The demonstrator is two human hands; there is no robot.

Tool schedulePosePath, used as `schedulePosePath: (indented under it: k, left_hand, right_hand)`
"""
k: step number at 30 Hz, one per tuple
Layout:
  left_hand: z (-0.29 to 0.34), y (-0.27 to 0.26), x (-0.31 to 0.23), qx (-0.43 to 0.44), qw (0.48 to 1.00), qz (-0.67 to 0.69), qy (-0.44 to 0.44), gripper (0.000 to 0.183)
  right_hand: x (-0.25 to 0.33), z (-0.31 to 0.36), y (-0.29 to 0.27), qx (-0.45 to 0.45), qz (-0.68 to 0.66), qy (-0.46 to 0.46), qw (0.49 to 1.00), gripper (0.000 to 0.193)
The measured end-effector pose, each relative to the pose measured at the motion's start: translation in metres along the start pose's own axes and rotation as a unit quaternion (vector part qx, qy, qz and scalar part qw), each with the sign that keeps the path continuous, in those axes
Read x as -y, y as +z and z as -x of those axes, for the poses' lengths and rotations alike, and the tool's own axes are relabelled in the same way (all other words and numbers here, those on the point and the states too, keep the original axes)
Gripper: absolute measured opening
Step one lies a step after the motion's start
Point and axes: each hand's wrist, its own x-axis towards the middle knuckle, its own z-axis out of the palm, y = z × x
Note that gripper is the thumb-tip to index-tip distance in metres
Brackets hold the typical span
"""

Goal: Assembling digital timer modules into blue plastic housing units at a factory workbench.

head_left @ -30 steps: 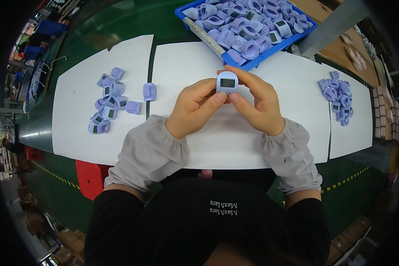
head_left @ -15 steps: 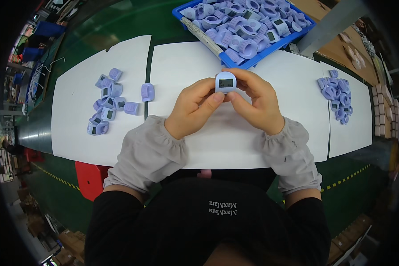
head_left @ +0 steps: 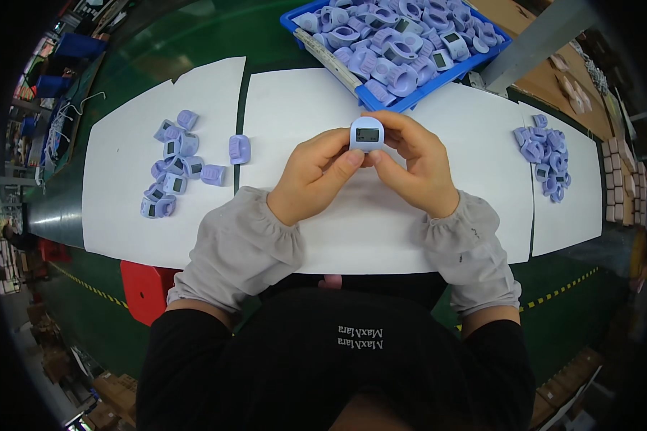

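Observation:
Between my two hands, above the middle of the white table top (head_left: 338,241), is a small lavender device with a dark display (head_left: 366,135), its rounded end away from me. My left hand (head_left: 315,174) is closed on its left side, thumb at the lower edge. My right hand (head_left: 417,164) grips the other side, fingers curled around behind and thumb near the bottom. The fingers hide its back. Grey sleeve covers (head_left: 248,230) reach from my wrists up the forearms. To the left lies a single similar lavender device (head_left: 239,149) on its side.
A blue crate (head_left: 424,92) heaped with lavender devices (head_left: 402,50) stands at the far edge, beside a grey metal post (head_left: 535,43). Loose groups of the devices lie at left (head_left: 174,165) and right (head_left: 548,154). A red stool (head_left: 145,293) is at lower left.
Dark marks on the device's display look different, with more showing at its left side. Both hands keep nearly the same place and grip.

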Motion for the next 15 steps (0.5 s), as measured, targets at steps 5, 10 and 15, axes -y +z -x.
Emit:
schedulePosePath:
  k: [5,10,15]
  left_hand:
    - [-0.0006,0.0013,-0.0003,-0.001,1.000,0.021,-0.008,0.027]
    - [0.0001,0.0001,0.0020,-0.001,1.000,0.011,-0.008,0.028]
    - [0.0011,0.0019,0.0027,-0.012,0.998,0.050,-0.024,0.031]
  right_hand:
    - [-0.0008,0.0001,-0.0013,0.002,0.023,0.003,1.000,0.040]
    - [-0.0040,0.0003,-0.0016,0.008,0.041,-0.014,0.999,0.042]
    - [-0.0028,-0.0013,0.0054,-0.021,0.133,-0.047,0.990,0.049]
